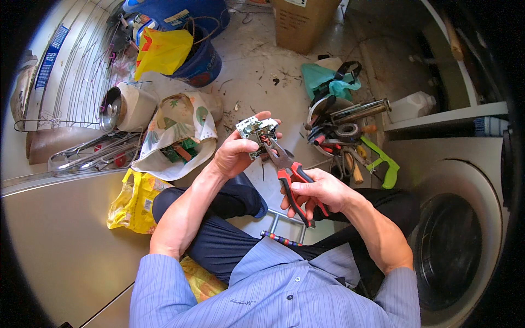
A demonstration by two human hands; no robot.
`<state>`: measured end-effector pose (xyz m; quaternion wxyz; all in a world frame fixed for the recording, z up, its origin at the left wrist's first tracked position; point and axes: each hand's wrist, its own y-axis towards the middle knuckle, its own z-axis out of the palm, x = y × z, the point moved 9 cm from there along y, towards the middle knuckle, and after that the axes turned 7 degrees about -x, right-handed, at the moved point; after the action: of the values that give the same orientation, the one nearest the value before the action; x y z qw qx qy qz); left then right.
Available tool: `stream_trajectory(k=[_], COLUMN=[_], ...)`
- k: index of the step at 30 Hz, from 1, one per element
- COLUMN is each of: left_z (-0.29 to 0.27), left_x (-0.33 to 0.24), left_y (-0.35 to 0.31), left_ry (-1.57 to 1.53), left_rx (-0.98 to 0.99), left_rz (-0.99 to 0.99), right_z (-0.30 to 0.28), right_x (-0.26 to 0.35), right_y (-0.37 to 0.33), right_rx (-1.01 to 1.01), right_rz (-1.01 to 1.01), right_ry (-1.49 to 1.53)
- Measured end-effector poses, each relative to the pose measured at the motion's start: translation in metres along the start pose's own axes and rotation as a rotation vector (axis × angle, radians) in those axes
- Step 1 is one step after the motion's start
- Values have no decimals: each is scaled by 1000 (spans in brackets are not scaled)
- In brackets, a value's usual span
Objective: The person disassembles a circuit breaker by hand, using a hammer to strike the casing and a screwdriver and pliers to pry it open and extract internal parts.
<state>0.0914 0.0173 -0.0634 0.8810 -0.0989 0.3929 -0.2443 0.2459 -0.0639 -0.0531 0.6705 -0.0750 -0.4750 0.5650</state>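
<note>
My left hand [231, 157] is closed round an opened electrical part [252, 128] with a broken white casing and metal pieces inside. A small copper coil [266, 139] shows in its middle. From the right, my right hand [324, 191] grips a pair of pliers [283, 159] by red and black handles. The jaws reach into the part beside the coil; whether they pinch anything is too small to tell. Both hands are raised in front of my body, above my bent legs.
At right lies a pile of hand tools [350, 131] with a green-handled saw [385, 167], next to a washing machine [454, 235]. To the left are a patterned bag [180, 126] with circuit boards, a yellow bag [134, 205] and a blue bucket [199, 68]. A cardboard box [303, 24] stands ahead.
</note>
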Motion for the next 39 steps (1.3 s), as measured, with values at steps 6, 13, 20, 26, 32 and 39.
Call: stream_trajectory(k=[6,13,20,26,32,39], left_z=[-2,-6,-14,-7,-24,-16], left_x=[-6,-9,-13,-8,2,5], left_y=[-1,-2,-3,-3,-2,-3], left_ry=[129,266,169,0,-110,-35], left_rx=[68,67,3,-32,-121,-125], left_rz=[27,53,31,-13,-87,-73], right_z=[-7,-9,-7,-9,1,-6], right_x=[-11,-15,2,-1,9,10], right_y=[6,9,3,7,1,5], right_rx=[-14,-75,-119,-95,-71,-132], right_rz=[61,27,-25,-68,-53,-50], right_ry=[39,36,-112,-117,-163,-222])
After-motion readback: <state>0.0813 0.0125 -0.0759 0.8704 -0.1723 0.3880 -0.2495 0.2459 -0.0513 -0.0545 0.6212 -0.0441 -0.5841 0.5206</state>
